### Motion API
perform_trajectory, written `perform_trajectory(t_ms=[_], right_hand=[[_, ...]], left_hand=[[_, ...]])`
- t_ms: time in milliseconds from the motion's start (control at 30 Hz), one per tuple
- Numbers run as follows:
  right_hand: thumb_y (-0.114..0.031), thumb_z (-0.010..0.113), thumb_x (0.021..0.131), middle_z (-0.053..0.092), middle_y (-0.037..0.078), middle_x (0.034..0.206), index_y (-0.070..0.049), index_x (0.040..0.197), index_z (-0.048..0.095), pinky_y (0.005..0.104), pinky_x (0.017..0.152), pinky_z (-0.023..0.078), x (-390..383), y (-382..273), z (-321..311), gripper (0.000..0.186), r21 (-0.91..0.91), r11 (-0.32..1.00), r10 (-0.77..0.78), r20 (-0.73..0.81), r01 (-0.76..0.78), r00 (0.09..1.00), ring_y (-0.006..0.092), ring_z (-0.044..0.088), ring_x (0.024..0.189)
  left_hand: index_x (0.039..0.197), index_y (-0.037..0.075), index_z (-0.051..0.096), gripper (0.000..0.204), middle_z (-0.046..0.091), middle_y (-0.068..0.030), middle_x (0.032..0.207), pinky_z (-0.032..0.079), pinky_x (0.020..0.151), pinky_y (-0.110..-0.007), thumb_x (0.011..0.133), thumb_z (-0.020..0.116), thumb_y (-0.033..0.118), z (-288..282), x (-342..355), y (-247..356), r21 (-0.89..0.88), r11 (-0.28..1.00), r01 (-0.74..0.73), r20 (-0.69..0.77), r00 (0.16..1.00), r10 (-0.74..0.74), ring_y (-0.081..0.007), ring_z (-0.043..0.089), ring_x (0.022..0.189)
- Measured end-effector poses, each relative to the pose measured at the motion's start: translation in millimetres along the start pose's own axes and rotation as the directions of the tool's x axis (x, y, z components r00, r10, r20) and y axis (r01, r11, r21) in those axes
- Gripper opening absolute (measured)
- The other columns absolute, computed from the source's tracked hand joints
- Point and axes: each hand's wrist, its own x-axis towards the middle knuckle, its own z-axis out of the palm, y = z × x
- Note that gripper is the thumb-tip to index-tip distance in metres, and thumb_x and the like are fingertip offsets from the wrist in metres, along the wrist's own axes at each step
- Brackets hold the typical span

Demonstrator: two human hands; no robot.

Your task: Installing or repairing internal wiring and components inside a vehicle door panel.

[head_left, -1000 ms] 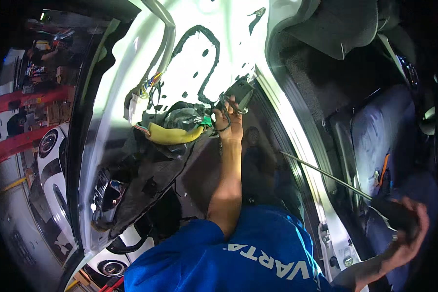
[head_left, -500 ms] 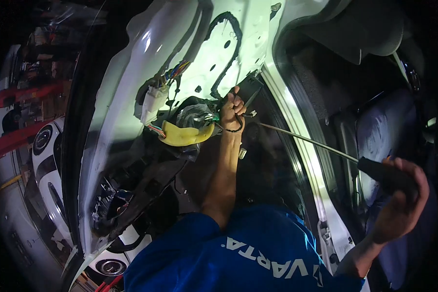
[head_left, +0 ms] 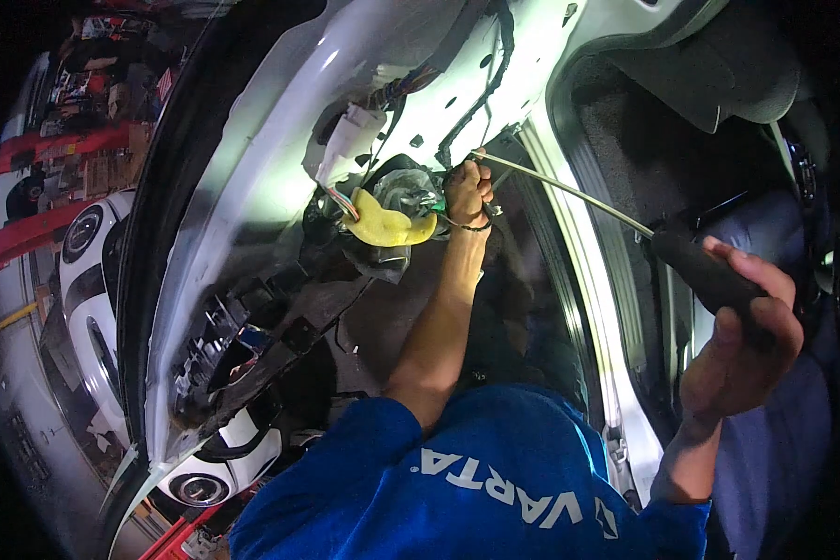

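My right hand [head_left: 747,341] is closed round the thick black handle of a long screwdriver [head_left: 574,193]. Its thin metal shaft slants up and left, and its tip lies beside the top of my left fist. My left hand [head_left: 469,191] is closed on a black wire [head_left: 467,225], part of which loops past the wrist. Just left of that fist are a clear plastic wrapping [head_left: 408,193] and a yellow foam sleeve [head_left: 385,222]. A white connector block [head_left: 353,140] with coloured wires sits above the sleeve. What lies inside my left fist is hidden.
The white car body panel [head_left: 457,98] has several holes and black wiring running up it. A bright door sill [head_left: 583,271] runs down on the right, with a dark seat [head_left: 765,233] beyond. Exposed dashboard parts [head_left: 219,341] are at lower left. Red shelving [head_left: 61,149] stands far left.
The screwdriver's tip has come up and left to my left fist, and my right hand has moved slightly up and left. The view has shifted a little; the left hand keeps its grip.
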Motion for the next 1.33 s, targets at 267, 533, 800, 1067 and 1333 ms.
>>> perform_trajectory(t_ms=[267, 533, 800, 1067, 1333], right_hand=[[-0.009, 0.065, 0.081, 0.057, 0.025, 0.104, -0.007, 0.092, 0.041, 0.0423, 0.077, 0.053, 2, 10, -23, 0.026, 0.13, 0.988, -0.122, 0.287, 0.087, 0.95, 0.038, 0.06, 0.095], [0.0, 0.07, 0.065, 0.061, 0.013, 0.097, -0.003, 0.109, 0.06, 0.032, 0.069, 0.052, 37, -29, -43, 0.045, -0.419, 0.894, 0.192, 0.678, 0.158, 0.71, 0.0249, 0.065, 0.079], [-0.011, 0.066, 0.074, 0.052, 0.01, 0.074, -0.009, 0.118, 0.056, 0.0359, 0.052, 0.044, 56, -5, -48, 0.045, -0.5, 0.735, 0.256, 0.831, 0.458, 0.494, 0.0238, 0.054, 0.055], [-0.008, 0.066, 0.074, 0.05, 0.009, 0.074, -0.012, 0.126, 0.048, 0.0341, 0.046, 0.046, 30, 43, -63, 0.055, -0.403, 0.721, 0.145, 0.883, 0.564, 0.446, 0.0212, 0.054, 0.052], [-0.008, 0.065, 0.073, 0.049, 0.01, 0.076, -0.011, 0.133, 0.039, 0.0338, 0.046, 0.047, 56, 30, -59, 0.066, -0.348, 0.556, 0.203, 0.938, 0.755, 0.282, 0.0221, 0.055, 0.054]], left_hand=[[0.111, 0.01, 0.058, 0.034, 0.052, 0.0033, 0.079, 0.036, 0.051, -0.022, 0.086, 0.058, 0.033, 12, -2, -8, -0.219, 0.975, -0.032, -0.04, 0.999, 0.024, -0.0078, 0.041, 0.058], [0.115, 0.006, 0.054, 0.04, 0.048, 0.0032, 0.07, 0.031, 0.048, -0.018, 0.088, 0.055, 0.035, 21, -11, -14, -0.402, 0.908, -0.121, 0.001, 0.991, 0.133, -0.0051, 0.039, 0.054], [0.099, 0.008, 0.061, 0.036, 0.04, 0.0054, 0.059, 0.027, 0.045, -0.021, 0.088, 0.055, 0.042, 14, -4, -15, -0.101, 0.982, -0.16, -0.085, 0.985, 0.152, -0.0057, 0.033, 0.049], [0.1, 0.008, 0.06, 0.032, 0.043, 0.0062, 0.061, 0.027, 0.043, -0.02, 0.092, 0.051, 0.038, 17, 5, -26, -0.081, 0.969, -0.235, -0.101, 0.969, 0.227, -0.003, 0.035, 0.05], [0.108, 0.007, 0.057, 0.037, 0.043, 0.0037, 0.06, 0.026, 0.041, -0.022, 0.09, 0.051, 0.038, 19, 6, -37, -0.182, 0.925, -0.333, -0.091, 0.943, 0.321, -0.0062, 0.035, 0.049]])
